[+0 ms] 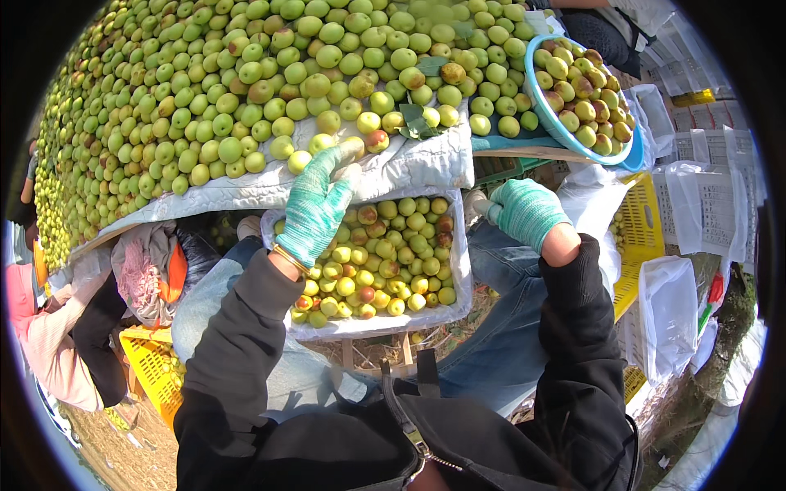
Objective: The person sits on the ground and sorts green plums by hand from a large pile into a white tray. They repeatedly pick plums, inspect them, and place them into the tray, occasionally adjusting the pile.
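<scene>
2 hands [316, 200] [526, 211] (gloved), 1 crate [381, 329] w/ fruit [385, 266]

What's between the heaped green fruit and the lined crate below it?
In the head view, the pale quilted cloth, with the gloved left hand over it.

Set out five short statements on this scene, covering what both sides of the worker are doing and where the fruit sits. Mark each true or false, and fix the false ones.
1. The left grip is at the near edge of the fruit pile. True.
2. The right grip is bare. False: a green-and-white glove covers it.
3. The lined tray between the legs holds fruit. True.
4. The blue basin stands left of the fruit pile. False: the blue basin stands at its right.
5. All the fruit in the lined tray is plain green. False: several pieces show red patches.
</scene>
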The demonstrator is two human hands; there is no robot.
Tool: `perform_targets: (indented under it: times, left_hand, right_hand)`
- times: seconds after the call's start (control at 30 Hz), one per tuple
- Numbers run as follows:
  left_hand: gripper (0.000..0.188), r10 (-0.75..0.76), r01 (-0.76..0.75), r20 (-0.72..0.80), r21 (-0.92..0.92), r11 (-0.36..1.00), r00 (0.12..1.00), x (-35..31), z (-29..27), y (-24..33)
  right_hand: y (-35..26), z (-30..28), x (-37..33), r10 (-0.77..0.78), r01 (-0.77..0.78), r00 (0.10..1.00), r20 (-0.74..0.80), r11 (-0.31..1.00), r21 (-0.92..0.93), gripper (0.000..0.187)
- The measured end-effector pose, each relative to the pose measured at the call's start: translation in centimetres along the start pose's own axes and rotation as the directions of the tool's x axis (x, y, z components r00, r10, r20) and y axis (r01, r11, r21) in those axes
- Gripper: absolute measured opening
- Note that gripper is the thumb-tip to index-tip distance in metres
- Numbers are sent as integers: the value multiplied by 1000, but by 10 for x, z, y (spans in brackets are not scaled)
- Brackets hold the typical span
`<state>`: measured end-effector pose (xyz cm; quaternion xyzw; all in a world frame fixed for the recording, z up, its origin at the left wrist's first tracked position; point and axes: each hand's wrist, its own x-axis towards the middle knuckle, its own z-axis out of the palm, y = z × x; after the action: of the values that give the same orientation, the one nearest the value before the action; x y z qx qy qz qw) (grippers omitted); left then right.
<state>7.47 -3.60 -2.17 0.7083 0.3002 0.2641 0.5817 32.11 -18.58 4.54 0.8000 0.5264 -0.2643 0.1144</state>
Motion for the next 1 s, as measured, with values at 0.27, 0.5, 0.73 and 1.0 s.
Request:
perform_targets:
  times: [0.27,0.5,0.73,1.0]
  left_hand:
    - [27,299,-524,462,833,176,835,183,129,23]
    - [23,-76,-653,649,748,-118,757,222,153,19]
    - [25,366,-610,489,670,423,791,235,130,18]
    - [18,303,-433,314,557,708,900,205,144,28]
  right_hand:
    - [-43,9,27,-316,319,921,227,948,27,28]
    - [-34,-9,34,-438,426,895,87,895,131,24]
    - [-32,-7,35,-513,478,849,128,848,227,20]
    - [-23,-17,42,-518,480,847,123,843,244,21]
